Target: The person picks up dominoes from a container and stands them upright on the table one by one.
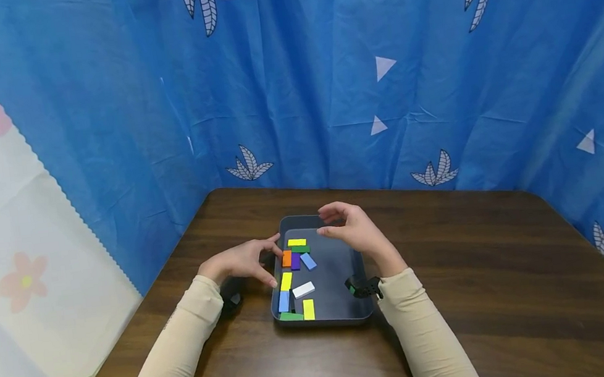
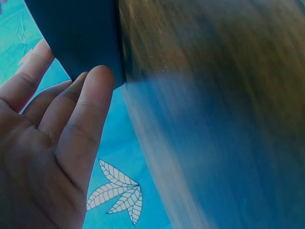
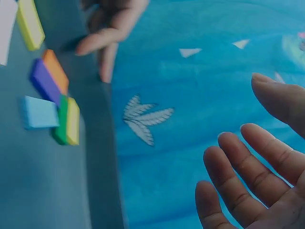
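1. Blue fabric curtains [image 1: 289, 72] printed with white leaves and triangles hang behind a dark brown wood-grain table [image 1: 484, 267]; a white cloth with pale flowers [image 1: 13, 209] hangs at the left.
2. On the table lies a dark grey rectangular tray with low walls [image 1: 337, 302], holding small coloured rectangular blocks, mostly along its left side.
3. Toward the tray's far end, a yellow block [image 1: 297, 242] and a green block [image 1: 301, 249] lie side by side, touching; just nearer, an orange block [image 1: 286, 258] and a purple block [image 1: 296, 261] also touch, with a tilted light blue block [image 1: 308, 262] beside them.
4. Nearer the person lie a second yellow block [image 1: 286, 281], a second light blue block [image 1: 284, 301], a slanted white block [image 1: 303, 289], a second green block [image 1: 291, 316] and a third yellow block [image 1: 308, 309].
5. Left hand [image 1: 244, 260] is at the tray's left wall, thumb and fingers spread apart, gripping nothing; whether it touches the rim I cannot tell.
6. Right hand [image 1: 355, 227] is raised over the tray's far right part, fingers loosely bent, thumb apart, holding nothing.
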### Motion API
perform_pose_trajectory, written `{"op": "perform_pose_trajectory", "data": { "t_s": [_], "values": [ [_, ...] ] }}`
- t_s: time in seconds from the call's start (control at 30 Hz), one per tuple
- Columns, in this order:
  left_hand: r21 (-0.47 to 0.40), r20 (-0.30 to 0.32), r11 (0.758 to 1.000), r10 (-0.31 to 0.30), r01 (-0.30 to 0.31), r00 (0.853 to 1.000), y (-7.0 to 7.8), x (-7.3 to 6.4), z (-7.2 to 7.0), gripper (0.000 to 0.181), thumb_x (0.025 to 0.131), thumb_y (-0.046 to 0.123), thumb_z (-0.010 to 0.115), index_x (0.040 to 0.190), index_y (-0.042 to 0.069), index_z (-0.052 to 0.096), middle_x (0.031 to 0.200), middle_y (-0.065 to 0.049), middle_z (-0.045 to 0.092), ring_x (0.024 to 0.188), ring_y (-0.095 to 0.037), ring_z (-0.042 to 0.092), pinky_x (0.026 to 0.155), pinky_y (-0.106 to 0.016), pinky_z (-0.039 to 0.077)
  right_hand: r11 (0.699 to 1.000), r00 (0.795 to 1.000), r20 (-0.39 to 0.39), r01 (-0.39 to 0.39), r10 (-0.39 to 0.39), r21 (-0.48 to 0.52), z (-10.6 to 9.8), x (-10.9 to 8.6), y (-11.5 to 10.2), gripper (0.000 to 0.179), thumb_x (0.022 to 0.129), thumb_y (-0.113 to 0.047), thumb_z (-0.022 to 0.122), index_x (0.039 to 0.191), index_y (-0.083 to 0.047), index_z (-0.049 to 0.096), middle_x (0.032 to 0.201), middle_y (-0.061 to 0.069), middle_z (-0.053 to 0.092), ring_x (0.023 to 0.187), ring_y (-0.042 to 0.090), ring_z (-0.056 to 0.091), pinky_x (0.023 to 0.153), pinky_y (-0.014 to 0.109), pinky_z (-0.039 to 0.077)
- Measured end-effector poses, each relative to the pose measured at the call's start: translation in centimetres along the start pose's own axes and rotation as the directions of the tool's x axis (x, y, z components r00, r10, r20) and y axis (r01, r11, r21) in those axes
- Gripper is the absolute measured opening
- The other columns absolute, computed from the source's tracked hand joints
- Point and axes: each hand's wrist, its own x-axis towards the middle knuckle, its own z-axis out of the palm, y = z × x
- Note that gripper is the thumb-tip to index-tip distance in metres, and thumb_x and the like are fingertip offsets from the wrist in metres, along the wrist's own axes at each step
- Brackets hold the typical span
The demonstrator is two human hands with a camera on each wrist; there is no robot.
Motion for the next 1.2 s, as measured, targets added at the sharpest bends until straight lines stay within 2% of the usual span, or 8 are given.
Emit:
{"op": "perform_pose_trajectory", "data": {
  "t_s": [0.17, 0.4, 0.6, 0.77, 0.9, 1.03, 1.2],
  "values": [
    [-0.008, 0.001, 1.0, -0.01, 0.01, 1.0, 0.1, 0.1, -0.1, 0.069, 0.071, 0.041, 0.09, 0.13, 0.019, 0.063, 0.169, -0.006, 0.018, 0.152, -0.039, 0.024, 0.117, -0.065, 0.028, 1.0, 0.997, 0.07, -0.017, 0.018, -0.01, 1.2, 1.0, 0.7, 0.043, 0.089, -0.017, 0.076, 0.128, -0.004, 0.062, 0.128, 0.02, 0.064, 0.111, 0.029, 0.063, 0.095, 0.042, 0.056],
    [-0.018, -0.001, 0.999, -0.026, 0.026, 1.0, 0.5, 0.0, -0.6, 0.071, 0.071, 0.04, 0.09, 0.132, 0.019, 0.062, 0.169, -0.005, 0.018, 0.151, -0.037, 0.026, 0.116, -0.063, 0.032, 0.999, 0.989, 0.137, -0.049, 0.048, 0.008, 1.8, 2.6, 0.5, 0.042, 0.088, -0.014, 0.077, 0.127, -0.004, 0.062, 0.127, 0.02, 0.063, 0.107, 0.027, 0.062, 0.094, 0.04, 0.057],
    [-0.005, 0.004, 1.0, -0.028, 0.028, 1.0, 0.6, -0.2, -0.9, 0.07, 0.071, 0.04, 0.089, 0.132, 0.018, 0.062, 0.169, -0.005, 0.018, 0.151, -0.038, 0.026, 0.116, -0.064, 0.031, 0.998, 0.978, 0.201, -0.059, 0.055, 0.017, 2.5, 3.4, 1.3, 0.042, 0.09, -0.009, 0.074, 0.127, 0.003, 0.061, 0.119, 0.022, 0.064, 0.102, 0.026, 0.061, 0.092, 0.037, 0.057],
    [-0.002, 0.001, 0.999, -0.033, 0.033, 0.999, 0.5, -0.2, -0.7, 0.069, 0.072, 0.041, 0.089, 0.131, 0.019, 0.062, 0.169, -0.005, 0.018, 0.151, -0.038, 0.025, 0.117, -0.066, 0.028, 0.997, 0.974, 0.217, -0.07, 0.071, -0.013, 3.3, 3.5, 2.4, 0.045, 0.088, -0.009, 0.076, 0.126, 0.006, 0.06, 0.113, 0.019, 0.065, 0.097, 0.024, 0.061, 0.09, 0.034, 0.057],
    [-0.001, 0.0, 0.999, -0.035, 0.035, 0.999, 0.2, -0.1, -0.4, 0.068, 0.071, 0.041, 0.09, 0.13, 0.02, 0.062, 0.169, -0.005, 0.019, 0.151, -0.038, 0.025, 0.117, -0.066, 0.027, 0.993, 0.967, 0.224, -0.116, 0.121, -0.034, 3.9, 3.3, 3.0, 0.044, 0.086, -0.011, 0.078, 0.124, 0.004, 0.061, 0.109, 0.014, 0.066, 0.095, 0.022, 0.059, 0.09, 0.033, 0.057],
    [-0.01, 0.005, 1.0, -0.022, 0.022, 1.0, 0.2, -0.2, 0.0, 0.069, 0.071, 0.04, 0.09, 0.13, 0.019, 0.062, 0.169, -0.005, 0.018, 0.151, -0.038, 0.026, 0.117, -0.064, 0.029, 0.985, 0.958, 0.23, -0.164, 0.17, -0.044, 4.6, 3.2, 3.6, 0.041, 0.085, -0.011, 0.079, 0.121, 0.001, 0.064, 0.108, 0.012, 0.066, 0.096, 0.023, 0.059, 0.092, 0.036, 0.056],
    [-0.025, 0.004, 1.0, -0.005, 0.005, 1.0, 0.1, -0.2, 0.2, 0.068, 0.071, 0.039, 0.09, 0.13, 0.018, 0.063, 0.169, -0.005, 0.018, 0.151, -0.037, 0.027, 0.117, -0.063, 0.031, 0.981, 0.953, 0.231, -0.182, 0.194, -0.075, 5.1, 3.2, 4.2, 0.038, 0.084, -0.01, 0.08, 0.118, -0.001, 0.065, 0.105, 0.011, 0.067, 0.093, 0.021, 0.06, 0.088, 0.035, 0.056]
  ]
}}
